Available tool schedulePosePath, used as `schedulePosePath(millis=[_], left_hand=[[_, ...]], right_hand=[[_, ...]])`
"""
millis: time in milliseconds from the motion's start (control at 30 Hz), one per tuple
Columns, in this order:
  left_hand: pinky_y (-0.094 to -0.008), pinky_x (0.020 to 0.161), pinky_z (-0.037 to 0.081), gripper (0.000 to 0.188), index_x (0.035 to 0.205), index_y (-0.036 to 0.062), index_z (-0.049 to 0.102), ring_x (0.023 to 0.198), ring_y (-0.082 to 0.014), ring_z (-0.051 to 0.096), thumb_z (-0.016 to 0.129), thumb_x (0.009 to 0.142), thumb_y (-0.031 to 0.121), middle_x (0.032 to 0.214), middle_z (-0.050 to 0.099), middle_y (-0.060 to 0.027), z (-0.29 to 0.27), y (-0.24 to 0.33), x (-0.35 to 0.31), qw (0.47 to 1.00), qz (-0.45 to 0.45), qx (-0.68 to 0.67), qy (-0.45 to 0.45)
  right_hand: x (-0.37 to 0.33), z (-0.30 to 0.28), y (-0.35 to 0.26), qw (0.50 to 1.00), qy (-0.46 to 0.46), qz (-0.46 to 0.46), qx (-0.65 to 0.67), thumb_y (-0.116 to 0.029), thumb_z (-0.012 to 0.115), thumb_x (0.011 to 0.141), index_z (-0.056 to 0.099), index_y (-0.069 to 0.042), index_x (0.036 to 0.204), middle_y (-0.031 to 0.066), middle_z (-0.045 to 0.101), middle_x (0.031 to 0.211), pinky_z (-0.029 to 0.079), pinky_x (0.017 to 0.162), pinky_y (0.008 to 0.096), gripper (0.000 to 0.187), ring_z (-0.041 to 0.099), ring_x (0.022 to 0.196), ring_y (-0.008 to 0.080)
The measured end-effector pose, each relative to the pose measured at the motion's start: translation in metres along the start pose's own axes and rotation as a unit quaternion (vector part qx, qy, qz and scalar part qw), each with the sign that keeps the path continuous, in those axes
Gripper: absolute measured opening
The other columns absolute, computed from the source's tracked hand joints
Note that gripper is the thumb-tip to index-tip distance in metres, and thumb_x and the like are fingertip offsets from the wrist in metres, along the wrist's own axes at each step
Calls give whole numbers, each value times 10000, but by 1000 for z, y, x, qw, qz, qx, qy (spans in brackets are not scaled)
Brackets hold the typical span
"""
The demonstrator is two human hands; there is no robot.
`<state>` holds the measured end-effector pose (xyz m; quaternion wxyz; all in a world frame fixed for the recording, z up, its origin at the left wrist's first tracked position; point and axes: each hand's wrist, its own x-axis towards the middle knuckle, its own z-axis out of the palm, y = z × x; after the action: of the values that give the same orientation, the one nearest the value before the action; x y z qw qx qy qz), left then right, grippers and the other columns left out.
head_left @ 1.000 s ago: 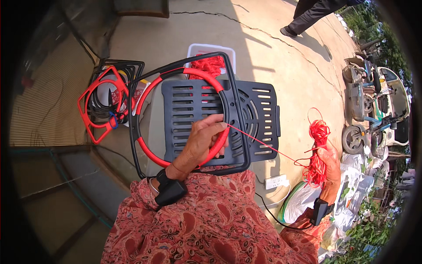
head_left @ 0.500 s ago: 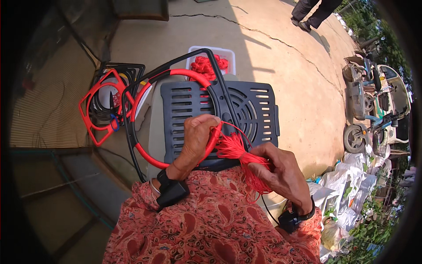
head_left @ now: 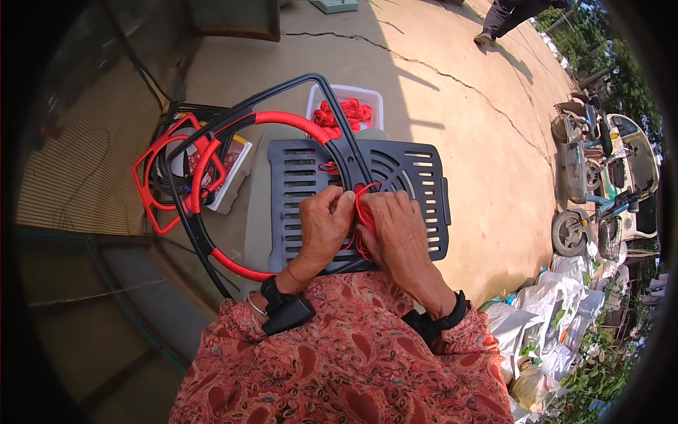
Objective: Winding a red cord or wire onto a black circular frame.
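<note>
A black ring-shaped frame (head_left: 348, 168) with an angular outer bar leans in front of me, with tight red cord wrapping (head_left: 289, 119) on parts of its ring. My left hand (head_left: 323, 227) is closed at the ring's near right side, thumb and fingertips pinched together there. Right beside it, my right hand (head_left: 399, 233) bends its fingers round a bundle of thin red cord (head_left: 365, 212). Loose strands loop up between the hands, while most of the bundle is hidden under the right palm. Beneath lies a dark slotted plastic panel (head_left: 439, 191).
Beyond the panel stands a white plastic box (head_left: 379, 113) holding more red cord (head_left: 346, 115). Another red-wrapped frame (head_left: 143, 177) rests at left. To the right are parked vehicles (head_left: 586, 184) and white sacks (head_left: 544, 304). A person's legs (head_left: 505, 21) show at the far right.
My right hand has moved left and up with the cord bundle, right next to my left hand. The frame has tilted slightly leftward. The person in the background has shifted their feet.
</note>
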<state>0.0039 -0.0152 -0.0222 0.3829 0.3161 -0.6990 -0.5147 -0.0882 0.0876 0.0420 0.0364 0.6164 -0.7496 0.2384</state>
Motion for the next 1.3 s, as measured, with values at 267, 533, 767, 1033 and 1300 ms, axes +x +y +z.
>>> schedulePosePath(millis=[267,533,767,1033,1300], left_hand=[[-458,529,415,233,696,-13,557,599,-411,565,647,847,139,636,566,-205,17,3,-9,997,8,49,-64],[-433,519,393,212,727,-27,556,559,-380,524,640,854,120,634,535,-209,16,7,-19,993,23,53,-105],[-451,546,426,207,737,-34,554,606,-397,579,648,851,111,647,552,-209,13,19,-20,990,33,15,-133],[-425,562,452,142,831,-29,629,642,-387,611,651,853,109,683,590,-214,10,17,-23,991,-7,31,-130],[-319,553,450,126,872,-42,654,582,-189,599,647,872,84,644,619,-129,21,5,-30,990,74,-20,-115]], right_hand=[[-18,13,26,1000,28,10,4,-89,729,695,639,-81,929,73,536,950,381,794,392,251,507,910,270],[6,-35,46,904,-88,262,325,-257,656,900,635,-23,1104,126,617,1046,459,863,337,311,594,966,252],[33,14,60,768,-38,306,561,-457,440,1008,443,-25,1369,115,630,1066,503,744,286,563,621,833,166],[48,-4,47,967,83,131,202,-288,637,905,586,-34,1177,89,626,992,493,776,332,376,594,896,227],[74,24,26,954,-283,-68,-71,-286,726,774,633,-36,843,144,625,726,481,640,451,276,627,737,381]])
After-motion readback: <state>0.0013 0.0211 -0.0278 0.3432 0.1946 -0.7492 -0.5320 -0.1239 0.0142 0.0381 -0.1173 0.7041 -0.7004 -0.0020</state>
